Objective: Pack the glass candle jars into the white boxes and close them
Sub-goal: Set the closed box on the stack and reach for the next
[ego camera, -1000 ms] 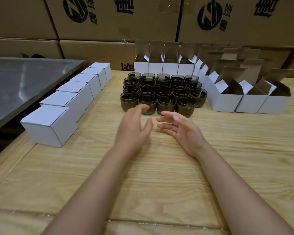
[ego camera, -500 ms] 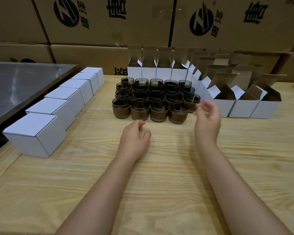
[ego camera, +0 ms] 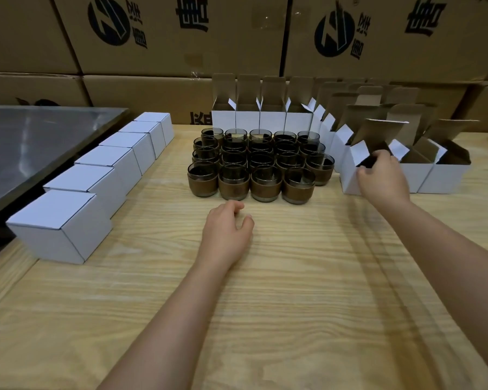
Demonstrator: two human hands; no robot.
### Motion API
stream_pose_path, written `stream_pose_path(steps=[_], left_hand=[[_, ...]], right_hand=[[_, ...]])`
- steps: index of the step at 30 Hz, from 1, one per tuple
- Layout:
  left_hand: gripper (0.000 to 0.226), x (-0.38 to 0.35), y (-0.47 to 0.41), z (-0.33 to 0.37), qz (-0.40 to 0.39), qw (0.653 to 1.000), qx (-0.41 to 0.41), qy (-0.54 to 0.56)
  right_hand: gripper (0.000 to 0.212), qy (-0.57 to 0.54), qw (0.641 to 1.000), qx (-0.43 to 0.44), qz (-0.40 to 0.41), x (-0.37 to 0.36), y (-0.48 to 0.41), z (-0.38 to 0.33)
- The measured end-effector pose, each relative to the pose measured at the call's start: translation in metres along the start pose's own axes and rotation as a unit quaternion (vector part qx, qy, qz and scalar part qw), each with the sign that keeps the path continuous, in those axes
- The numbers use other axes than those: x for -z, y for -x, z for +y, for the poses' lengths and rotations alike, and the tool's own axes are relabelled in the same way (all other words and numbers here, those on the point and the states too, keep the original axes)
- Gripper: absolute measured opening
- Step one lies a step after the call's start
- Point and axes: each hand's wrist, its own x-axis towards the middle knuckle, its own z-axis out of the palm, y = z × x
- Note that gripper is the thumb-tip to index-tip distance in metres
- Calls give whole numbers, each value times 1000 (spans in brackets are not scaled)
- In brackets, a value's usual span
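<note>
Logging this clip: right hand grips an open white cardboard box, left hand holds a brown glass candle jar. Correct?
Head view: the left hand holds nothing, just short of the brown glass candle jars. The right hand does grip the open white cardboard box.

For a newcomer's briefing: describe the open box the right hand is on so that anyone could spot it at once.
On the wooden table, find the block of dark jars. To its right stands a front row of three open white boxes. Yours is the leftmost box, nearest the jars, and the only one whose rim the right hand grips.
</note>
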Motion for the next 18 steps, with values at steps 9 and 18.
stream_pose_path(steps=[9, 18], left_hand=[[48, 4, 2, 5, -48, 999, -1, 17], [87, 11, 9, 7, -113, 955, -81, 261]], right_hand=[[38, 28, 996, 57, 67, 3, 80, -19], [36, -36, 987, 155, -21, -13, 163, -90]])
